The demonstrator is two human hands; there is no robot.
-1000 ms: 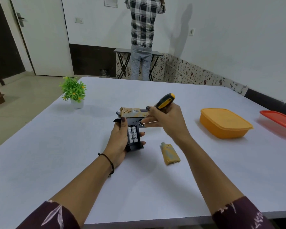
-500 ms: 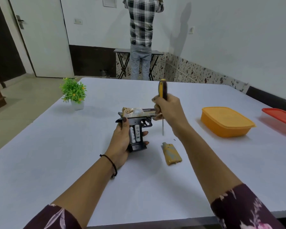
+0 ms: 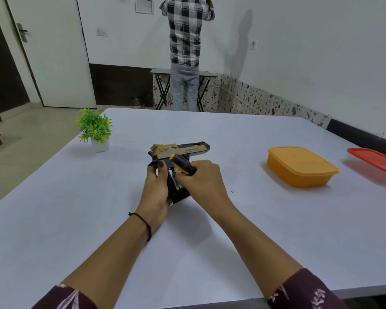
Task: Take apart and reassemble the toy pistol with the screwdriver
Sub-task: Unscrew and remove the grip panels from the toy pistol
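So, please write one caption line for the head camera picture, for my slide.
Left hand steadies gold-and-black toy pistol; right hand holds yellow-and-black-handled screwdriver against it.

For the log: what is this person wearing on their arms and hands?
Both forearms are bare. Dark maroon sleeves with a pale floral print end near the elbows, left sleeve and right sleeve. A thin black cord bracelet circles the left wrist. The left hand has dark nail polish; no gloves or rings show.

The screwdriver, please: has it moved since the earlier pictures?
Yes. The screwdriver, upright half a second ago, now lies tilted low in the right hand, handle pointing left toward the plant, over the pistol grip.
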